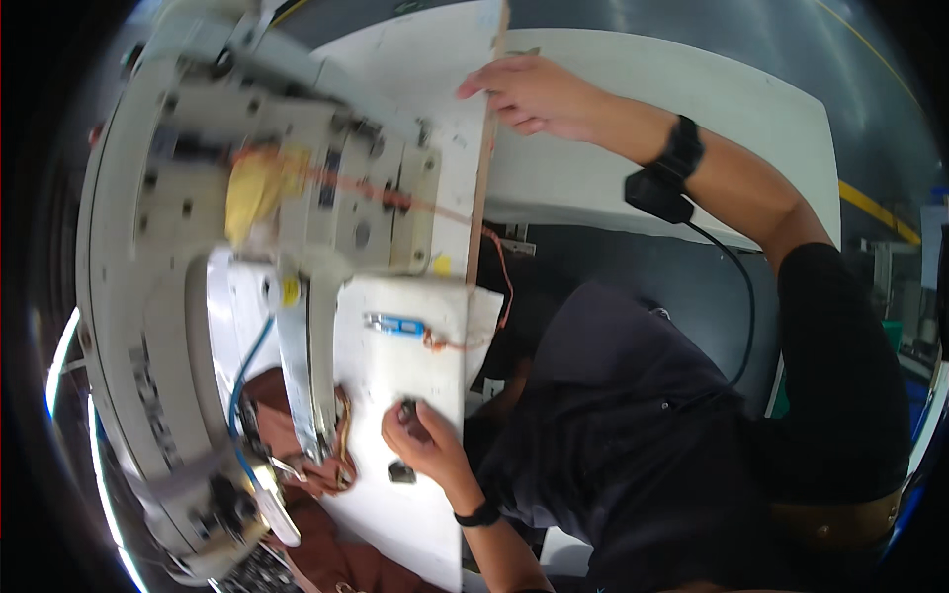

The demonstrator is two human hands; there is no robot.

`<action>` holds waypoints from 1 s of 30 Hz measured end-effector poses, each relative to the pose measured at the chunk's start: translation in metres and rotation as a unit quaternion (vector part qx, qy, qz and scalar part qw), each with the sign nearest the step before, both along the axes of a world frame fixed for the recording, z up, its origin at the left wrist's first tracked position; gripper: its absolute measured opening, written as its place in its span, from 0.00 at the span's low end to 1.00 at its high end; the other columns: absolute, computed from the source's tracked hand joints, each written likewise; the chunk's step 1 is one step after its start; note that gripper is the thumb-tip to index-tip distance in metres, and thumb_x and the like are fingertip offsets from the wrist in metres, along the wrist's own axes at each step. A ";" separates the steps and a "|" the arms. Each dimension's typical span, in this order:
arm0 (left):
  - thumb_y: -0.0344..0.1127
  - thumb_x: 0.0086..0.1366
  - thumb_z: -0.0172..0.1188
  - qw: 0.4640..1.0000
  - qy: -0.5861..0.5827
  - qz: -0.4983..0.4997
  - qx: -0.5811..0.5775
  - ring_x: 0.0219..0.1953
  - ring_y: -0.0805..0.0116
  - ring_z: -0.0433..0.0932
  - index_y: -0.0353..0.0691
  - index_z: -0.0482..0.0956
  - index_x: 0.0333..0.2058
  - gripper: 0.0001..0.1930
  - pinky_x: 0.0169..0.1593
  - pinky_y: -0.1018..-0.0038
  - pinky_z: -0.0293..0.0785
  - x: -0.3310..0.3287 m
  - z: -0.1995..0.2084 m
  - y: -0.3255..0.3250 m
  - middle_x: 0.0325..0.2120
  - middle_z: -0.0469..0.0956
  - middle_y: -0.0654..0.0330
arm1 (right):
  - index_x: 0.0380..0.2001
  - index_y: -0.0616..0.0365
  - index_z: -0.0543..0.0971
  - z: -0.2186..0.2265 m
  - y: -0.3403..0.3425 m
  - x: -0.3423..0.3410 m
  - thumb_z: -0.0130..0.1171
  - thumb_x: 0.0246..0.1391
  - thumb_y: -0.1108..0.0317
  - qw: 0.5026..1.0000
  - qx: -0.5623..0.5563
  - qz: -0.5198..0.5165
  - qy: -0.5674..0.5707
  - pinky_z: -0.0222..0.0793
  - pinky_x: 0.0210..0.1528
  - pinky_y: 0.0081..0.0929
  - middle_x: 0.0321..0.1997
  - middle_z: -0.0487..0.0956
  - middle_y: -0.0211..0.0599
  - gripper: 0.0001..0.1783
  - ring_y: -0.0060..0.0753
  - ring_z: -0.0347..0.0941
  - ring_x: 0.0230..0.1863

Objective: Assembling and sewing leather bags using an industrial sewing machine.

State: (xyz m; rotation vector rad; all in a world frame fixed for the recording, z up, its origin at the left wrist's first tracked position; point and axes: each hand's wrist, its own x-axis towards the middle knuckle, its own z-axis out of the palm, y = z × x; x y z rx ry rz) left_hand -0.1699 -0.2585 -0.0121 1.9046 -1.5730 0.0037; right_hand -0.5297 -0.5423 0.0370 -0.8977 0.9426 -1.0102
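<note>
My left hand is closed over the white sewing table, its fingers around a small dark piece whose kind I cannot make out. Just beside that hand lies a small black part. Farther up the table rest blue thread snips, tied to an orange cord. Brown fabric sits bunched under the arm of the sewing machine. My right hand is stretched out by the tabletop's edge, fingers partly extended and apart, with nothing visible in it.
The machine's big pale body fills the left side, with a yellow cloth tied on it and a blue hose along it. A second white table stands at the upper right. More brown fabric hangs near the bottom.
</note>
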 end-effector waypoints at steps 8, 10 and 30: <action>0.34 0.71 0.54 0.998 -0.046 0.018 0.048 0.42 0.60 0.72 0.29 0.71 0.52 0.16 0.41 0.68 0.71 -0.010 0.006 -0.005 0.48 0.71 0.48 | 0.42 0.62 0.79 -0.026 -0.149 0.061 0.56 0.64 0.64 0.999 -0.013 0.040 -0.028 0.59 0.20 0.24 0.23 0.69 0.26 0.12 0.21 0.61 0.20; 0.29 0.69 0.55 0.998 -0.030 0.006 0.059 0.49 0.52 0.72 0.29 0.72 0.54 0.17 0.47 0.64 0.71 -0.012 0.008 -0.005 0.51 0.69 0.44 | 0.43 0.61 0.79 -0.036 -0.188 0.088 0.57 0.63 0.66 0.996 -0.040 0.072 0.034 0.65 0.22 0.22 0.25 0.72 0.30 0.11 0.22 0.66 0.22; 0.26 0.64 0.60 0.995 -0.059 0.041 0.071 0.50 0.49 0.72 0.32 0.75 0.52 0.18 0.54 0.63 0.70 -0.011 0.020 -0.011 0.48 0.70 0.45 | 0.52 0.57 0.79 -0.123 -0.300 0.124 0.52 0.64 0.64 0.846 -0.379 0.167 0.334 0.71 0.55 0.33 0.52 0.81 0.45 0.17 0.41 0.76 0.53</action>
